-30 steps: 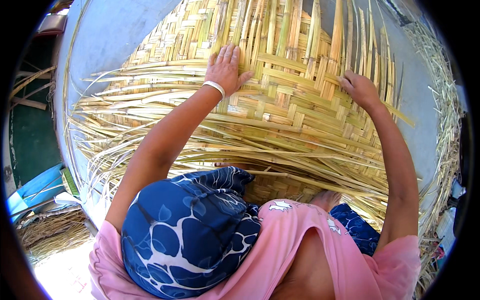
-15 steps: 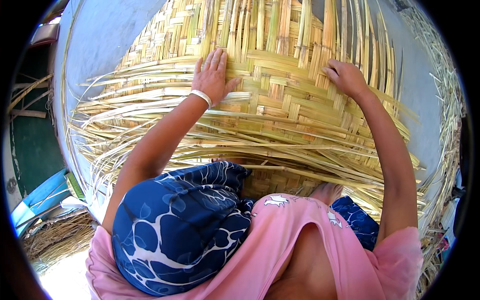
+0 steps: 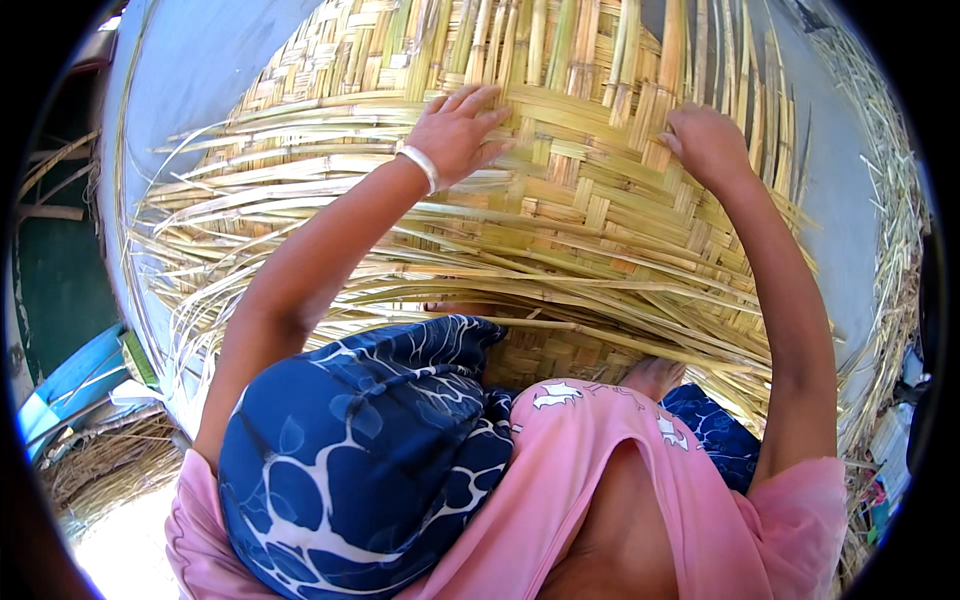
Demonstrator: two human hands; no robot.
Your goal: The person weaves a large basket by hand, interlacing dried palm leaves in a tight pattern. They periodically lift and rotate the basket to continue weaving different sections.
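Across the upper middle of the head view, the woven mat [image 3: 600,215] of flat yellow-green strips spreads over a blue-grey floor [image 3: 205,75], with upright strips [image 3: 565,50] running to the top edge and loose crosswise strips [image 3: 230,195] fanning out at the left. Just above centre is the left hand [image 3: 458,135], a white bracelet [image 3: 421,168] at its wrist; its grip is apart, fingers spread over the weave, clamped on nothing visible. At the upper right, the right hand [image 3: 705,145] is curled, thumb and forefinger close together by the strips; whether its grip is clamped on one, I cannot tell. Below and right of centre shows a bare foot [image 3: 655,378]. To work these strips well, I would judge it best to press the crosswise ones flat with a spread palm, draw each evenly from its end, and seat it snug against its neighbour, without bending any sharply enough to split.
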